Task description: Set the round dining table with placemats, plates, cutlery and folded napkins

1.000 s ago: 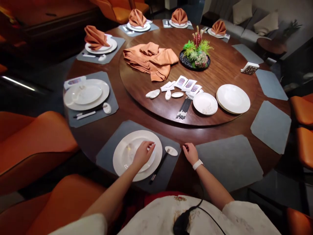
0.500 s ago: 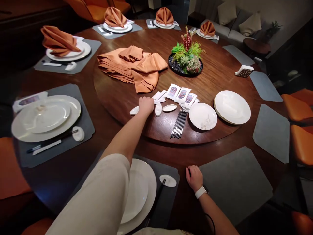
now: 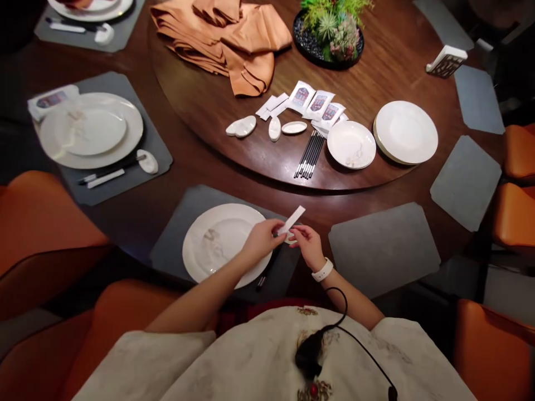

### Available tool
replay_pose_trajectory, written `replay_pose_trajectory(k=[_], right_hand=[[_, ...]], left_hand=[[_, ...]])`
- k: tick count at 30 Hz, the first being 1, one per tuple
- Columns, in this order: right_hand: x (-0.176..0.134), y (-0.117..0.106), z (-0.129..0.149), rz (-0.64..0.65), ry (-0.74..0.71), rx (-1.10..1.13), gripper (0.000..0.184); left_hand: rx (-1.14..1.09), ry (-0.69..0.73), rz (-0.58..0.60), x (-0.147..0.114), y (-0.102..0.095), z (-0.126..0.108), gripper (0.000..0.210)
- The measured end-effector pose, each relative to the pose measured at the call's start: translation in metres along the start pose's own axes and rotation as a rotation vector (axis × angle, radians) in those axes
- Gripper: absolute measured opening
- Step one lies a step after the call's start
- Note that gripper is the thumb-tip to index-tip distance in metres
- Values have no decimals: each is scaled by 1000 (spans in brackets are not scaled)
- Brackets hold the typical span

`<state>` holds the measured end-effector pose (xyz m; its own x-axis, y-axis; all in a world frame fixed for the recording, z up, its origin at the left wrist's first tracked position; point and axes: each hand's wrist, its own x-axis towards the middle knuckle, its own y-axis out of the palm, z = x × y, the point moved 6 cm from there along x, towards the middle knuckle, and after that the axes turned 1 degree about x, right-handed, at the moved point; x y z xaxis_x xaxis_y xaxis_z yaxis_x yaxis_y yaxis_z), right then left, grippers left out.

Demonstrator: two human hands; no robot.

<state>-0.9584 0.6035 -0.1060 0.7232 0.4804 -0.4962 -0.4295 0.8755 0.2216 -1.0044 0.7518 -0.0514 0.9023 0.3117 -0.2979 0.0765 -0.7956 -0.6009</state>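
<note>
A narrow white paper packet (image 3: 292, 219) is pinched in my left hand (image 3: 264, 238), above the right edge of a place setting. My right hand (image 3: 308, 245) is just beside it, fingers bent and a little apart, fingertips close to the packet's lower edge; whether they touch it is hard to see. Below the hands lies a grey placemat (image 3: 175, 234) with a small plate (image 3: 234, 239) on a larger white plate (image 3: 193, 225). A white chopstick rest (image 3: 290, 238) is mostly hidden behind my fingers. Dark chopsticks (image 3: 261, 282) lie right of the plates, partly covered.
The turntable (image 3: 200, 111) bears orange napkins (image 3: 234, 42), more white packets (image 3: 272, 104), printed sachets (image 3: 317, 103), chopstick rests (image 3: 275, 128), chopsticks (image 3: 310, 155), stacked plates (image 3: 405, 132) and a plant tray (image 3: 328, 50). An orange chair (image 3: 117, 312) stands close on the left. A black cable (image 3: 363, 348) hangs at my chest.
My left hand has come back from the turntable with the white packet. My right hand has lifted off the table edge and moved left to meet it. The view has tilted down.
</note>
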Motion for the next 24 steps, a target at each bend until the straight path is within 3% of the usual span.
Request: replay_pose_trajectory(k=[4, 8, 12, 17, 20, 24], right_hand=[[-34, 11, -29, -46, 113, 83, 42], [-59, 5, -58, -43, 171, 31, 38], [-74, 0, -87, -35, 305, -64, 30], [-75, 6, -116, -66, 412, -227, 20], [-74, 15, -125, -56, 420, -271, 18], [-77, 22, -130, -13, 429, -322, 23]], left_hand=[[84, -55, -66, -67, 31, 16, 26], [76, -57, 1, -106, 47, 25, 25], [-11, -120, -28, -128, 38, 51, 35], [-34, -171, -133, -118, -8, 78, 37], [-44, -107, -117, -98, -28, 68, 37], [-71, 19, -40, -57, -38, 38, 35]])
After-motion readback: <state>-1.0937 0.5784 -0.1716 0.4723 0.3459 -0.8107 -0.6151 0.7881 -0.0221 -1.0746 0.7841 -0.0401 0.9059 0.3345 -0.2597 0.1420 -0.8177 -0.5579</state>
